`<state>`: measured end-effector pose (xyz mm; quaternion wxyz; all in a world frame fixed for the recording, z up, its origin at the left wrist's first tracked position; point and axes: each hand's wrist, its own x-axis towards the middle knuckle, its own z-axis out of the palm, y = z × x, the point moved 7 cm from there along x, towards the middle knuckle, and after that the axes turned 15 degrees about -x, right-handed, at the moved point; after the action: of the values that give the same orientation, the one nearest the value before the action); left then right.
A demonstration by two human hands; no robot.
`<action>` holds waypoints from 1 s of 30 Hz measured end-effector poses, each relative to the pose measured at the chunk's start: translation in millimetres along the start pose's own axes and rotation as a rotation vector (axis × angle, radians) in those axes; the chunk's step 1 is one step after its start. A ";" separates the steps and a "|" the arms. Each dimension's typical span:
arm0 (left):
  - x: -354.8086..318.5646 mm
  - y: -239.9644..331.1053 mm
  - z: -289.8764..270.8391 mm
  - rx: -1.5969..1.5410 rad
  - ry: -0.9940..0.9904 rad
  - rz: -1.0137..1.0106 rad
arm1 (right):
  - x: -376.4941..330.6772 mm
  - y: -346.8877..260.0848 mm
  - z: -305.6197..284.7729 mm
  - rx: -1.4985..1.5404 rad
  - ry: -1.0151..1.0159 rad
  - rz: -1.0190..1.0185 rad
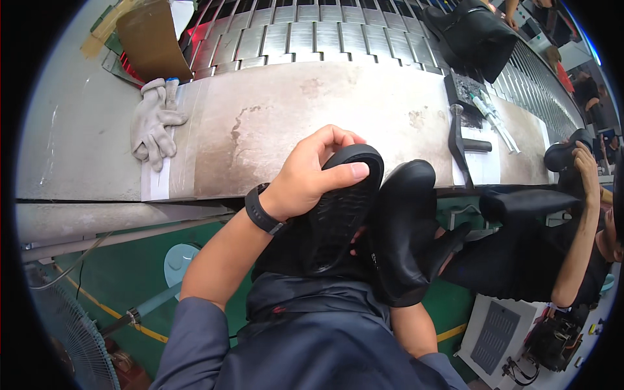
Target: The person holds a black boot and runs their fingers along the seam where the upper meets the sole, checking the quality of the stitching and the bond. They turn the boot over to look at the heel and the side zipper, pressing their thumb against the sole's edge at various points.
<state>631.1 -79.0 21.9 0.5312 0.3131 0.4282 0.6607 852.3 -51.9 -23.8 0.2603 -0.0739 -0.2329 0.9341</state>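
Note:
My left hand (312,172) grips the toe end of a black shoe (341,214), which is turned with its ribbed sole facing up; my thumb lies across the sole. A black band sits on that wrist. Right beside it is a black heeled boot (403,227), held above my lap and touching the first shoe. My right hand (356,247) is almost wholly hidden under the two shoes; only a bit of finger shows between them, with the forearm coming up below the boot.
A worn metal bench (312,110) lies ahead with white work gloves (155,123), a black metal stand (458,140) and thin tubes (497,120). Behind it runs a slatted conveyor (305,36) carrying a black boot (478,32). At right, a person's hand (585,162) holds a shoe.

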 end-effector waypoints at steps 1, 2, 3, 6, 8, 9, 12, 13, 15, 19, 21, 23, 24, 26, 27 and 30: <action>3.4 -7.9 1.3 -0.175 -0.044 -0.011 | 3.4 -4.5 6.0 0.087 -0.020 -0.030; 5.8 -11.7 4.0 -0.349 -0.086 -0.022 | 4.3 -4.4 3.7 0.088 -0.010 -0.019; 1.3 -12.6 7.3 -0.382 -0.100 -0.105 | 4.6 -3.7 -1.5 0.089 0.012 -0.012; -4.6 -8.6 7.8 -0.488 -0.146 -0.125 | 1.8 11.5 -45.0 -0.003 0.135 0.149; -7.7 -7.1 4.9 -0.432 -0.172 -0.091 | -7.2 29.0 -79.7 -0.075 0.210 0.343; -11.3 -5.3 3.5 -0.380 -0.196 -0.060 | -10.1 39.6 -85.8 -0.087 0.232 0.464; -24.9 6.2 -4.2 -0.159 -0.192 0.077 | -28.5 46.5 -110.3 -0.586 0.559 0.426; -30.7 5.4 -6.3 -0.109 -0.126 0.047 | -34.5 49.4 -114.4 -0.586 0.552 0.432; -37.4 15.7 -12.8 -0.068 -0.109 0.063 | -38.3 53.3 -113.8 -0.500 0.477 0.398; -47.2 29.7 -30.2 -0.072 -0.039 0.104 | -46.1 57.1 -77.7 -0.772 0.366 0.572; -46.5 20.7 -27.6 -0.107 -0.049 0.135 | -57.0 62.1 -56.5 -0.797 0.250 0.658; -51.9 14.3 -20.5 -0.252 -0.007 0.131 | -68.5 83.9 -63.4 -0.408 0.129 0.576; -56.7 17.8 -19.4 -0.246 -0.003 0.133 | -70.7 92.8 -55.4 -0.013 0.004 0.488; -65.3 21.9 -15.0 -0.195 -0.050 0.101 | -80.1 111.2 -49.6 -0.031 0.162 0.561; -65.7 21.1 -12.9 -0.225 -0.038 0.107 | -85.3 118.3 -51.5 -0.044 0.314 0.632; -61.3 36.1 -10.6 -0.169 -0.006 0.114 | -52.5 114.8 -22.3 -0.111 0.099 0.540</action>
<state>620.9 -143.4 52.2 0.5187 0.2929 0.3510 0.7225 851.0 -157.2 -96.9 0.0085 -0.1927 -0.2425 0.9508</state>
